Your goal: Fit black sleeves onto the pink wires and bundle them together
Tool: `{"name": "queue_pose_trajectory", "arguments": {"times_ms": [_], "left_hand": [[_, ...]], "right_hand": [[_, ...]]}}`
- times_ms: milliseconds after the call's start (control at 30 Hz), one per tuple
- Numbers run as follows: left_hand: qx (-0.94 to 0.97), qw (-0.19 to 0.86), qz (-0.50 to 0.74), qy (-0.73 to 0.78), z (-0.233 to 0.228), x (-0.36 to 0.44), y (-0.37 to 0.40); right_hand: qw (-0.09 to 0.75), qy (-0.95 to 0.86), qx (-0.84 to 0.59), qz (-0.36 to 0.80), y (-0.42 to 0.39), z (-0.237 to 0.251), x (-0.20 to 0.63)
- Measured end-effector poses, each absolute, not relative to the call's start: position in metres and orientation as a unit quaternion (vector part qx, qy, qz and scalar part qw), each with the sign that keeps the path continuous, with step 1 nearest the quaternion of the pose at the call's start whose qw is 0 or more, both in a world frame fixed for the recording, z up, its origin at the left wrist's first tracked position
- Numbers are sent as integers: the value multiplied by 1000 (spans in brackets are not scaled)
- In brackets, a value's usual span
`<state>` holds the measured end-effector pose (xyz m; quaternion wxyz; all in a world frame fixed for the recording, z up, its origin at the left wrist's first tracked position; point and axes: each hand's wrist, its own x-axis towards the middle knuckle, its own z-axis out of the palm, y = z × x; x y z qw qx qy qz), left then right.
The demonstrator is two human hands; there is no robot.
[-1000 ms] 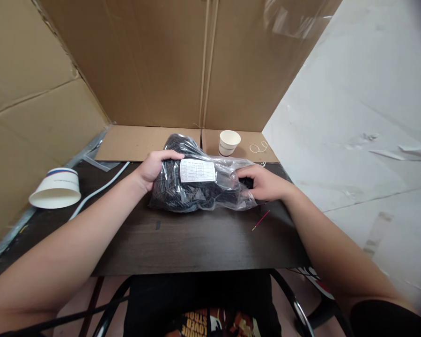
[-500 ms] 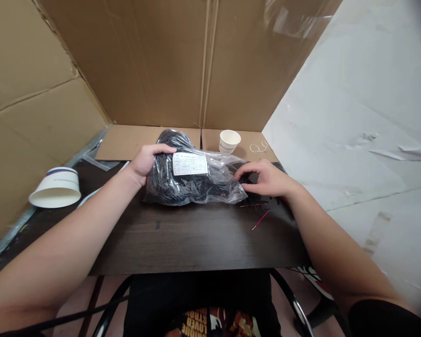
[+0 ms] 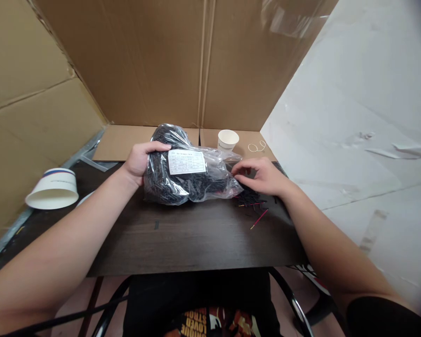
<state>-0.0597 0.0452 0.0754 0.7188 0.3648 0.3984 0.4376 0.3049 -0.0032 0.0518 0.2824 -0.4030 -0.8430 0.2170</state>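
A clear plastic bag (image 3: 187, 180) stuffed with small black pieces and bearing a white label lies on the dark wooden table (image 3: 182, 238). My left hand (image 3: 140, 157) grips the bag's left end. At the bag's open right end my right hand (image 3: 261, 175) rests with its fingers curled on the plastic. A small heap of black pieces and thin red wires (image 3: 252, 203) lies on the table just under and in front of my right hand.
A small white paper cup (image 3: 227, 139) stands upright behind the bag, with rubber bands (image 3: 255, 147) to its right. A white paper bowl (image 3: 53, 188) lies upside down at the left. Cardboard walls close the back and left; white sheeting covers the right.
The bag has slid to the left and a little away from me with both hands. Black pieces and red wires now lie uncovered on the table by my right hand.
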Motion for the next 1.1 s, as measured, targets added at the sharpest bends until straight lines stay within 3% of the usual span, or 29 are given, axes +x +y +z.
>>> {"name": "queue_pose_trajectory", "arguments": {"times_ms": [300,533,867,1100], "left_hand": [[370,718,443,388,74,-59,46],[366,718,451,384,74,-59,45],[362,719,450,386,76,-57,44],[359,717,456,386,78,-57,44]], "right_hand": [[238,-847,-371,297,-6,53,301],[312,-776,-511,199,3,41,306],[234,-794,-473,302,5,47,309],[350,-729,-438,393,2,50,308]]}}
